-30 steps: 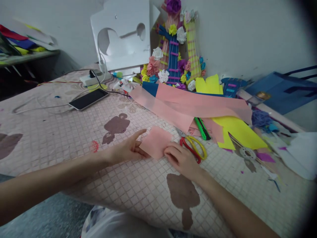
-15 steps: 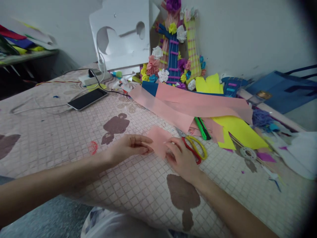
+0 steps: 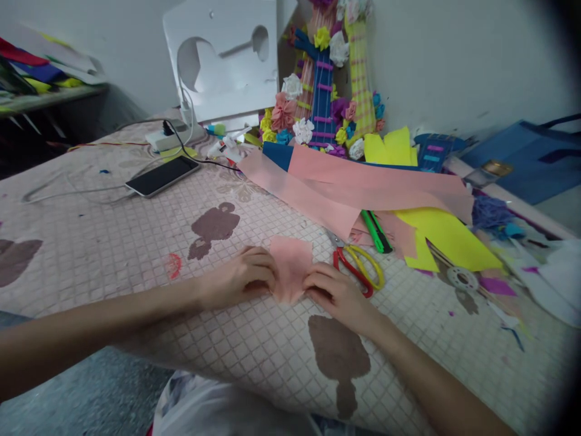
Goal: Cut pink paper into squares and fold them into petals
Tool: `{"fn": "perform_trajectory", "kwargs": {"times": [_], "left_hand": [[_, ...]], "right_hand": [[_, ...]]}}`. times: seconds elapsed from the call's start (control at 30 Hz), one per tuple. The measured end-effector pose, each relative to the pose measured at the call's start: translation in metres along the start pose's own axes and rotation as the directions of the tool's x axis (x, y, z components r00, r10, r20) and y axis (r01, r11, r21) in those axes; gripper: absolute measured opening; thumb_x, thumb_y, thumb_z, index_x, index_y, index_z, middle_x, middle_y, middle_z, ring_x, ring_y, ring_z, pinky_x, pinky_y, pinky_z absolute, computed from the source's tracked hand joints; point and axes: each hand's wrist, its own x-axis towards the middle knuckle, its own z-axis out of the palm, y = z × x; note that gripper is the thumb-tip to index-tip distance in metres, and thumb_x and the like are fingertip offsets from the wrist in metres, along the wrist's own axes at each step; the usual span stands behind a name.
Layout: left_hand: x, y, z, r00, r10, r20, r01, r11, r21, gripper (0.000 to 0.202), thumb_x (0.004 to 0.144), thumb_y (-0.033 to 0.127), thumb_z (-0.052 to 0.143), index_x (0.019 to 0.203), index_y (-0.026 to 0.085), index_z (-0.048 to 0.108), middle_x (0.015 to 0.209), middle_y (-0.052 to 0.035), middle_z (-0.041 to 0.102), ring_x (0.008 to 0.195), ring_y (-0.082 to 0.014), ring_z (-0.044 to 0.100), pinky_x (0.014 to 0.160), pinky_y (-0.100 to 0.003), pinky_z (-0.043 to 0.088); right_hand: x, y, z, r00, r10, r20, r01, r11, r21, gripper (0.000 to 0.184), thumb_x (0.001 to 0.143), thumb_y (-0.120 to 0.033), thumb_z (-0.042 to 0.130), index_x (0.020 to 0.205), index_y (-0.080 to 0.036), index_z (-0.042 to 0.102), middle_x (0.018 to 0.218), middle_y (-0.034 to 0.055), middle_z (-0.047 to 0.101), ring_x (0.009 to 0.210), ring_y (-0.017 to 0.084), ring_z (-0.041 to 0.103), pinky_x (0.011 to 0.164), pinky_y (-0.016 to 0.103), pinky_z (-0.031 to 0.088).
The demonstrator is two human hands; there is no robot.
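A small pink sheet of paper (image 3: 291,266) is held between my two hands, just above or on the patterned tablecloth; its lower edge looks curved or gathered. My left hand (image 3: 254,272) pinches its left side, fingers curled. On the right side, my right hand (image 3: 333,289) grips the paper between thumb and fingers. Right beside that hand lie scissors (image 3: 363,269) with red and yellow handles. Beyond them is a green box cutter (image 3: 376,231). Long pink paper strips (image 3: 354,188) lie behind, with yellow paper (image 3: 449,239) to their right.
A phone (image 3: 162,175) with a cable lies at the left, near a white power strip (image 3: 175,138). White foam packaging (image 3: 222,60) leans on the wall beside paper-flower-trimmed guitar shapes (image 3: 322,97). A blue bag (image 3: 526,160) stands far right. Scraps and a thin rod with a disc (image 3: 463,278) lie below it.
The small pink paper has turned from a diamond slant to square-on, and its lower edge now bends. My hands have shifted to grip its two lower sides. The view has moved slightly.
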Motion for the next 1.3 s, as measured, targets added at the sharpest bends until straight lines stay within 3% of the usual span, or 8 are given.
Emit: {"fn": "perform_trajectory", "kwargs": {"times": [0.23, 0.47, 0.6, 0.9, 1.17, 1.3], "left_hand": [[0.014, 0.000, 0.011, 0.984, -0.163, -0.078, 0.154, 0.982, -0.113, 0.008, 0.083, 0.017, 0.058, 0.079, 0.017, 0.064, 0.080, -0.0004, 0.066, 0.078, -0.0136, 0.058, 0.079, -0.029, 0.040], [0.016, 0.001, 0.023, 0.949, -0.279, -0.148, 0.269, 0.959, -0.085, 0.011, 0.080, 0.022, 0.062, 0.090, 0.018, 0.065, 0.085, -0.0026, 0.066, 0.088, -0.0187, 0.056, 0.084, -0.034, 0.039], [0.016, 0.002, 0.022, 0.928, -0.351, -0.128, 0.344, 0.936, -0.077, 0.017, 0.077, 0.024, 0.064, 0.094, 0.018, 0.065, 0.079, -0.0026, 0.066, 0.087, -0.0203, 0.055, 0.084, -0.036, 0.039], [0.017, 0.007, 0.029, 0.916, -0.353, -0.190, 0.355, 0.935, -0.025, 0.014, 0.076, 0.019, 0.062, 0.091, 0.018, 0.064, 0.085, -0.0028, 0.066, 0.092, -0.0216, 0.054, 0.086, -0.039, 0.037], [0.015, 0.007, 0.030, 0.921, -0.331, -0.206, 0.331, 0.943, -0.036, 0.015, 0.079, 0.022, 0.061, 0.094, 0.018, 0.064, 0.086, -0.0031, 0.066, 0.093, -0.0211, 0.053, 0.088, -0.038, 0.036], [0.013, 0.002, 0.019, 0.966, -0.253, -0.049, 0.250, 0.966, -0.060, 0.012, 0.080, 0.028, 0.065, 0.088, 0.020, 0.067, 0.087, -0.0022, 0.066, 0.094, -0.0200, 0.053, 0.091, -0.037, 0.033]], "right_hand": [[0.012, -0.004, 0.005, 0.986, 0.164, -0.026, -0.165, 0.986, -0.020, 0.009, 0.089, -0.020, 0.053, 0.080, -0.021, 0.056, 0.082, 0.0006, 0.057, 0.076, 0.014, 0.056, 0.066, 0.027, 0.043], [0.015, -0.007, 0.012, 0.979, 0.194, -0.055, -0.199, 0.976, -0.087, 0.008, 0.084, -0.015, 0.057, 0.079, -0.021, 0.053, 0.086, -0.0003, 0.057, 0.077, 0.014, 0.056, 0.065, 0.026, 0.040], [0.014, -0.006, 0.014, 0.976, 0.208, -0.063, -0.214, 0.968, -0.131, 0.009, 0.085, -0.014, 0.055, 0.079, -0.021, 0.052, 0.086, -0.0001, 0.056, 0.077, 0.014, 0.056, 0.065, 0.027, 0.040], [0.013, -0.010, 0.016, 0.971, 0.215, -0.099, -0.232, 0.951, -0.202, 0.008, 0.088, -0.019, 0.052, 0.080, -0.021, 0.051, 0.085, 0.0020, 0.056, 0.077, 0.016, 0.056, 0.063, 0.028, 0.041], [0.011, -0.011, 0.016, 0.975, 0.205, -0.087, -0.217, 0.965, -0.147, 0.010, 0.086, -0.024, 0.058, 0.078, -0.021, 0.052, 0.084, 0.0010, 0.055, 0.075, 0.015, 0.055, 0.062, 0.028, 0.041], [0.007, -0.012, 0.009, 0.977, 0.211, -0.019, -0.211, 0.977, -0.034, 0.006, 0.084, -0.017, 0.059, 0.087, -0.022, 0.057, 0.094, 0.0021, 0.054, 0.083, 0.015, 0.057, 0.067, 0.026, 0.046]]}}
